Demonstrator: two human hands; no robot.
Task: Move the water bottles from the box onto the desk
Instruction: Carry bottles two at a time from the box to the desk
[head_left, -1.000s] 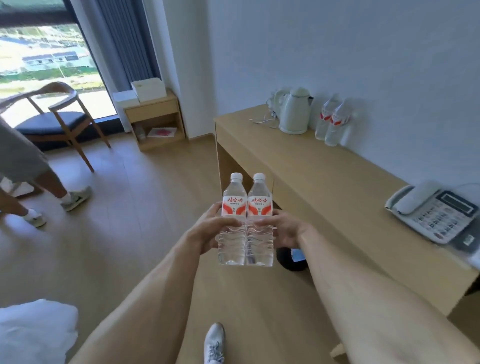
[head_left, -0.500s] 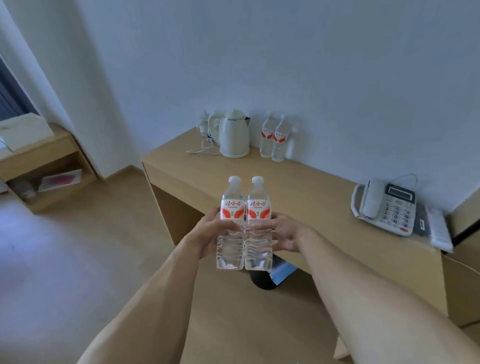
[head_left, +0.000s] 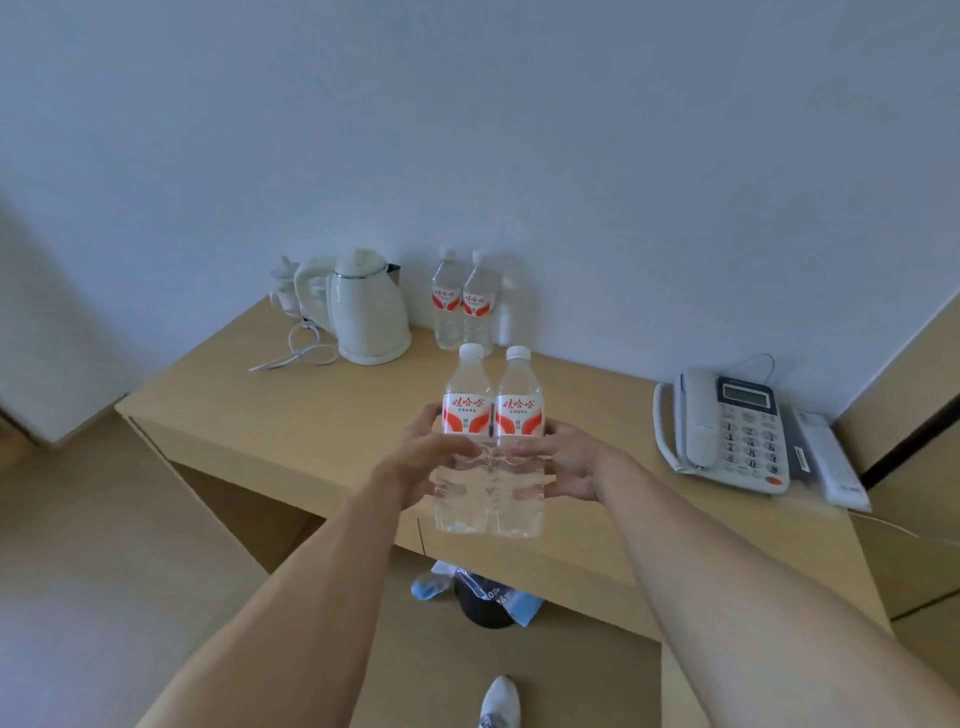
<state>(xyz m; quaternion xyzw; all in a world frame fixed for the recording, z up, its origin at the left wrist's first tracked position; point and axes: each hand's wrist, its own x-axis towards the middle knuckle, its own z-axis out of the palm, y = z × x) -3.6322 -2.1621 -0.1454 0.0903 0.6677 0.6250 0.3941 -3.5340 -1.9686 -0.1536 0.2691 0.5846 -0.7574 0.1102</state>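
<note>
Bottles number four in view: two held bottles (head_left: 491, 441) in the air over the desk's near edge, and two desk bottles (head_left: 462, 304) already standing by the wall, touching each other, just right of the kettle (head_left: 369, 312). The box is not in view.

Both hands carry the held pair as one block. The left hand (head_left: 415, 460) presses the left bottle from outside, the right hand (head_left: 563, 460) presses the right bottle from the other side, and the squeeze keeps the two flanks together, upright, caps up, labels toward the wearer. Each hand is clasped round the lower body beneath the label, likely because the ribbed waist gives better purchase than the slick wrap.

The desk (head_left: 311, 415) has bare wood between the kettle's cord and the phone (head_left: 727, 426), so the pair probably goes down there, or back beside the standing two. Judging by that, the carry is nearly over and only the setting down remains for this pair.

One kettle, one phone, one dark bin (head_left: 485, 608) under the desk.
</note>
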